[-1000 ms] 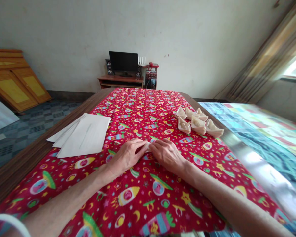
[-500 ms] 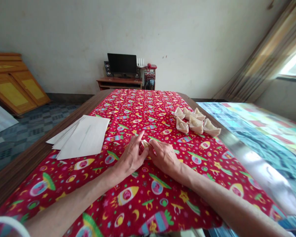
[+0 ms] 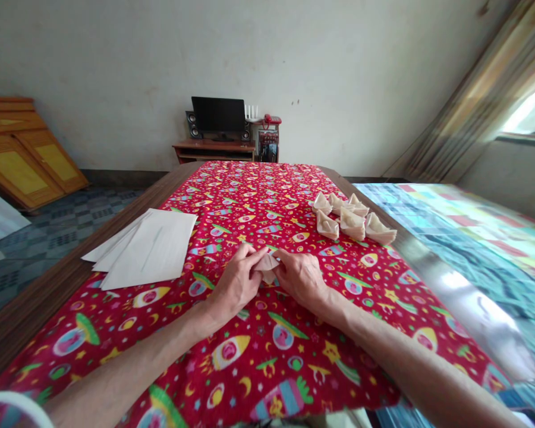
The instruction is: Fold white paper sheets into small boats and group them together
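Between my hands is a small piece of folded paper (image 3: 266, 267), pale and creased, just over the red patterned cloth (image 3: 289, 351). My left hand (image 3: 242, 276) pinches its left side with thumb and fingers. On the other side my right hand (image 3: 304, 276) grips the right edge, fingers bent over it. Both hands partly hide the paper's outline. Off to the left lie several flat sheets of off-white paper (image 3: 154, 249), fanned out and overlapping. Beyond my right hand, several folded paper boat-like shapes (image 3: 352, 223) stand in two rows on the cloth.
The cloth covers a long wooden table whose dark brown edge (image 3: 40, 300) shows at left. A bed with a patchwork cover (image 3: 472, 220) adjoins the right side. Past the far end stand a monitor (image 3: 219, 116) on a desk and, at left, a wooden cabinet (image 3: 22, 160).
The folded paper has been turned and shows more of its pale face between my hands. My left index finger has come down onto it; my right hand has shifted slightly.
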Demonstrator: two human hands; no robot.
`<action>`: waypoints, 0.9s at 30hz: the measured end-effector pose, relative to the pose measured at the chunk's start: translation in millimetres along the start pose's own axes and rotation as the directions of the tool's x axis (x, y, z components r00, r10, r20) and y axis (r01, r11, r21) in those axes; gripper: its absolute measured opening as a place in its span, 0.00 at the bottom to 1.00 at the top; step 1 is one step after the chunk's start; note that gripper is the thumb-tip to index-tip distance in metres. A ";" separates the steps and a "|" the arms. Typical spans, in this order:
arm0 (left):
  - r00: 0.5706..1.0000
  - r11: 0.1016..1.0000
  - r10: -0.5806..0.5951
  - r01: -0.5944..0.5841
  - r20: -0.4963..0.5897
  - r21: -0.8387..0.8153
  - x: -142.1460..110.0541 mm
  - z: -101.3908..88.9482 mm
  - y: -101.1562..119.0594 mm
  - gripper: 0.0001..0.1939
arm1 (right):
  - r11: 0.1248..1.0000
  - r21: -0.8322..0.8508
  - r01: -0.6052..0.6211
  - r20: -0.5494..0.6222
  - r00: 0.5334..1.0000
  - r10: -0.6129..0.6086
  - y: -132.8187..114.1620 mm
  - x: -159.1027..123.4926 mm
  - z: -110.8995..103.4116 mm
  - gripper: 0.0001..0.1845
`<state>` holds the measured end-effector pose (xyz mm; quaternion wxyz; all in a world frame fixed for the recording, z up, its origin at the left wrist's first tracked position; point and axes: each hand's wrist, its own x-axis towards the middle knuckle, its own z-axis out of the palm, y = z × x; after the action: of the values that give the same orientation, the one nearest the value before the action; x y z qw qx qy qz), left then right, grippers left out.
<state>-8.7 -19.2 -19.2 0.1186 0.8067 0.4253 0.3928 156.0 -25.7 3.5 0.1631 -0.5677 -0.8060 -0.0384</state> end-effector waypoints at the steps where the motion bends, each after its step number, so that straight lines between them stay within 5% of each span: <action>1: 1.000 1.000 0.007 -0.007 0.010 0.011 -0.1 -0.2 -3.3 0.24 | 1.000 -0.020 0.008 0.012 1.000 -0.008 0.9 0.0 0.5 0.10; 6: 0.996 0.994 0.037 -0.045 0.080 0.100 -1.9 -3.0 -12.5 0.17 | 0.989 -0.086 0.123 0.083 0.990 -0.115 5.7 -3.3 5.1 0.12; 16: 0.930 0.909 0.098 -0.228 0.354 0.349 -8.8 -22.4 5.0 0.13 | 0.906 -0.171 0.387 0.151 0.919 -0.364 15.8 -13.4 -8.4 0.16; 27: 0.898 0.885 0.188 -0.331 0.398 0.329 -16.3 -33.3 7.0 0.10 | 0.852 -0.111 0.512 0.080 0.859 -0.506 27.5 -14.1 -7.5 0.16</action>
<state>-34.3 -40.9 -2.1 -0.0231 0.9216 0.3524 0.1609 187.5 -30.6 2.9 0.0911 -0.3443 -0.9269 -0.1182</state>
